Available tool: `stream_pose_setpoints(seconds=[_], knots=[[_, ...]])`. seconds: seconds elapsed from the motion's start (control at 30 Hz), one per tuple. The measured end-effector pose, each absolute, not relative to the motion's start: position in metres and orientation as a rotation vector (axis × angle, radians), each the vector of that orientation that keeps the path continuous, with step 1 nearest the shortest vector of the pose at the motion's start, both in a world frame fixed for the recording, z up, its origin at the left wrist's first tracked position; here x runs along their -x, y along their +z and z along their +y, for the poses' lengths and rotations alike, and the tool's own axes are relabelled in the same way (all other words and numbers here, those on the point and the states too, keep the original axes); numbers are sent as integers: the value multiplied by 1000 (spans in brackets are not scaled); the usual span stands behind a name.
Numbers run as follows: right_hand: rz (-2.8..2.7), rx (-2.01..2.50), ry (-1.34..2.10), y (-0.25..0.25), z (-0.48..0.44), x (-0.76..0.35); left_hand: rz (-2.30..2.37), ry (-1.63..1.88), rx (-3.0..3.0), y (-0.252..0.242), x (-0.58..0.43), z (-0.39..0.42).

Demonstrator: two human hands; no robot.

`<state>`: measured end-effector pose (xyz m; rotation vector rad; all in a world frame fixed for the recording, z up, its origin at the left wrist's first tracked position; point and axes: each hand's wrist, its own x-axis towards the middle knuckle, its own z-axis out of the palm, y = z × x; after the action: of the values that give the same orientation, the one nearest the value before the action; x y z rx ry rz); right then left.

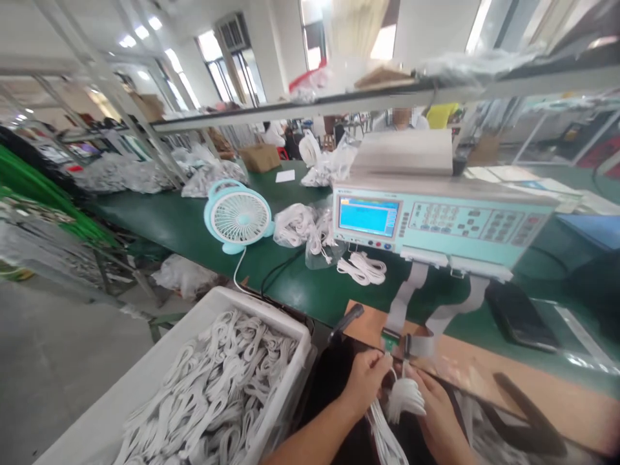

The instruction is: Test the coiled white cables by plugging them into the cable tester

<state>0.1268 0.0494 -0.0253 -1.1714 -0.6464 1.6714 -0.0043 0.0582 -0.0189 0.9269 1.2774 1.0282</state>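
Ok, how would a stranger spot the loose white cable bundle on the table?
Find the pale blue machine on the green table. Below its lit screen lies the white cable bundle. It is bare; the cables to its left are bagged.

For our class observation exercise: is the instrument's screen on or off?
On: the screen glows bright blue on the front of the instrument.

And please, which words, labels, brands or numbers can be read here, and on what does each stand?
None can be read for certain.
Benchtop tester, above its display screen: small print, too blurred.
Display screen: text too small.
Keypad: labels too small.
Held white cable bundle: no lettering visible.
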Motion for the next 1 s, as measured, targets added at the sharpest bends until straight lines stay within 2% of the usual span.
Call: stream_pose_setpoints(seconds=[0.7,1.0], knots=[[-601,1150,1622,-25,52,-119,1334,1026,-955,-29,-5,67],[-738,1167,1602,-14,26,-121,1274,1023,-946,-14,-9,39]])
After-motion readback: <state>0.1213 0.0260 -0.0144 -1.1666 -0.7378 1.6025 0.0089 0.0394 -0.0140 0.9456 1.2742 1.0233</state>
